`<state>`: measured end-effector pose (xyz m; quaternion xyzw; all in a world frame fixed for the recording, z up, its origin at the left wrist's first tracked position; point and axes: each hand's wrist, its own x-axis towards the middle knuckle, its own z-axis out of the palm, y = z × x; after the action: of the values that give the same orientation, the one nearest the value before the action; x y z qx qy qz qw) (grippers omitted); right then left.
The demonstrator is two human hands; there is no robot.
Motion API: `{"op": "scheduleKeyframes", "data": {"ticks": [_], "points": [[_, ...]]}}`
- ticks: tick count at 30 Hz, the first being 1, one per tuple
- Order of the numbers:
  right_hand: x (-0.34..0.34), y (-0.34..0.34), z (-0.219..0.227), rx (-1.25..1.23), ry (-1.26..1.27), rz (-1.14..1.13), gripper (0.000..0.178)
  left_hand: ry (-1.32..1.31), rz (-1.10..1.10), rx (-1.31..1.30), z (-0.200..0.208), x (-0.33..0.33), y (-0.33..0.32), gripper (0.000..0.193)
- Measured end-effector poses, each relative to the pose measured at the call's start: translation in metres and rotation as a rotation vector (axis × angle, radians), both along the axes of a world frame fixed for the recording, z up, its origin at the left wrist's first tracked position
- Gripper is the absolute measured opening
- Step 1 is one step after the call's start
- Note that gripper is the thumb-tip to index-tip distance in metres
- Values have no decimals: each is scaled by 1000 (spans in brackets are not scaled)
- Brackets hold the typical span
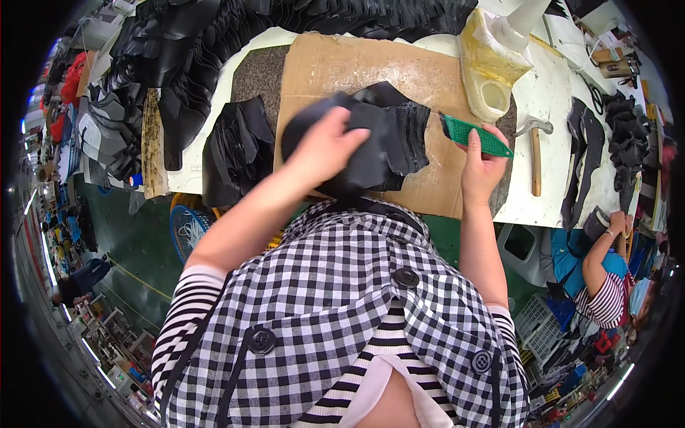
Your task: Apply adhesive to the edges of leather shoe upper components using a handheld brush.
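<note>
My left hand [325, 146] is over the middle of the cardboard, its fingers closed on a dark, rounded black leather-like piece [303, 128] that is smeared by motion. Part of its grip is hidden by the piece. Just right of it lie overlapping black cut pieces [408, 135], fanned in layers on the cardboard sheet [371, 60]. To the right, my right hand [484, 164] is closed around a green-handled brush [479, 137] with a dark end pointing left, held above the cardboard's right edge.
A glue-stained yellowish container [492, 60] stands behind the brush, and a hammer [536, 157] lies to its right. Black pieces [239, 146] are stacked at left; long rows [342, 18] line the back. A co-worker [603, 285] sits at far right.
</note>
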<state>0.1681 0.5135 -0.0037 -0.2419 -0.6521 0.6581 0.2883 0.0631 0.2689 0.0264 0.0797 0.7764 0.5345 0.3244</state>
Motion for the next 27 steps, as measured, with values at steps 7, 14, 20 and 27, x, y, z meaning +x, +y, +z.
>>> {"op": "scheduleKeyframes", "data": {"ticks": [7,14,20,27], "points": [[8,-29,3,-85,-1,72,25,96,99,-179,-52,28,42,32],[5,-43,-9,-93,-66,126,22,-38,178,97,-38,24,8,28],[4,-36,-17,-59,-192,141,25,-60,116,-165,-42,24,41,32],[-9,-48,-21,185,-138,271,18,95,-35,-312,-34,24,45,38]]}}
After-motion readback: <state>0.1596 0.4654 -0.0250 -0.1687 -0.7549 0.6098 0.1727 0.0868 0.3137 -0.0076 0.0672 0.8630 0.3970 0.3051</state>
